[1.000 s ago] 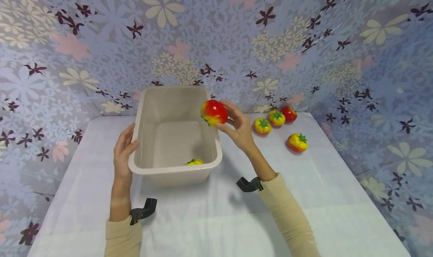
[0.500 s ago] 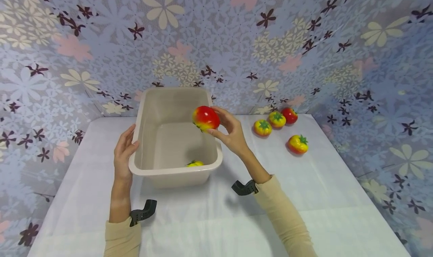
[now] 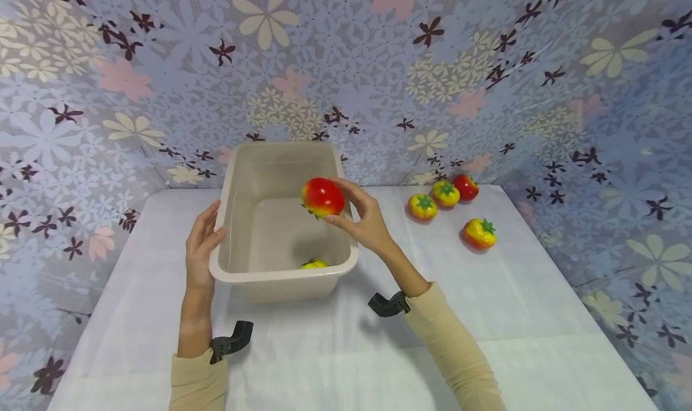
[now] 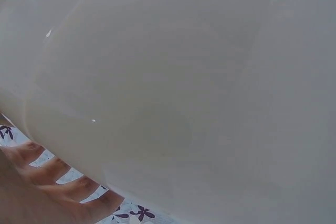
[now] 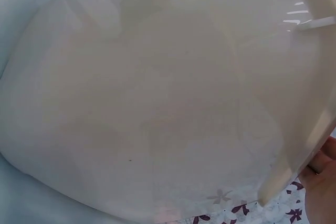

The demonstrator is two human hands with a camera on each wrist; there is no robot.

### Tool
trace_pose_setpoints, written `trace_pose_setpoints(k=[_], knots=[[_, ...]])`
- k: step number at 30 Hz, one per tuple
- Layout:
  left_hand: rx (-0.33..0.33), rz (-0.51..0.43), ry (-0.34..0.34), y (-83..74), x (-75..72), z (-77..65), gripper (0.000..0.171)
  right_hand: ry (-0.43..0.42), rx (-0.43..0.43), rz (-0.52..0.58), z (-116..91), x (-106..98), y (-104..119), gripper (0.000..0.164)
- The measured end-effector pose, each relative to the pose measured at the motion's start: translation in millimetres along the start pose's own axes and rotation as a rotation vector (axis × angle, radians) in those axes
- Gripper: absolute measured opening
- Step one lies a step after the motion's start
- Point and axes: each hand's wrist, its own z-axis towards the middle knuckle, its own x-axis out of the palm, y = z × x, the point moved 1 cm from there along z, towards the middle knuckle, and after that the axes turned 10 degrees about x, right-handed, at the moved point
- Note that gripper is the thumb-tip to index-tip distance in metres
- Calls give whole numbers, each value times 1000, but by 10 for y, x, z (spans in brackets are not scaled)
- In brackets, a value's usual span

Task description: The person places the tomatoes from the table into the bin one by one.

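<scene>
In the head view my right hand (image 3: 366, 219) pinches a glossy red-and-yellow tomato (image 3: 323, 197) between thumb and fingers, over the right part of a beige plastic bin (image 3: 286, 276). The tomato's green leaves point down and left. My left hand (image 3: 202, 246) rests against the bin's left side, thumb at the rim and fingers fairly straight along the outer wall. In the left wrist view its fingers (image 4: 79, 188) are spread beside the pale wall. Inside the bin, a yellow tomato (image 3: 315, 264) lies partly hidden behind the front rim. The right wrist view shows mostly bin wall (image 5: 157, 103).
Right of the bin, a yellow tomato (image 3: 422, 207), another yellow one (image 3: 446, 193) and a red one (image 3: 465, 187) stand in a row. A red-and-yellow tomato (image 3: 478, 234) lies nearer. A white cloth (image 3: 303, 363) covers the table; floral sheeting (image 3: 378, 68) rises behind.
My right hand has carried the tomato left and slightly down, from the bin's right rim to over its inside. My left hand has stayed at the bin's side.
</scene>
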Motion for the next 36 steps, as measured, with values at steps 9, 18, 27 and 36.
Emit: trace_pose_setpoints(k=[9,18,27,36], knots=[[8,-1,4,4,-14,1,48,6,-10,-35,-5,25,-20,64],[15,4,2,9,-13,7,49,32,40,-55,-12,42,30,68],[16,12,7,0,4,0,48,52,-26,8,-39,40,252,70],[15,8,4,-1,8,1,47,22,-37,8,-63,34,257,61]])
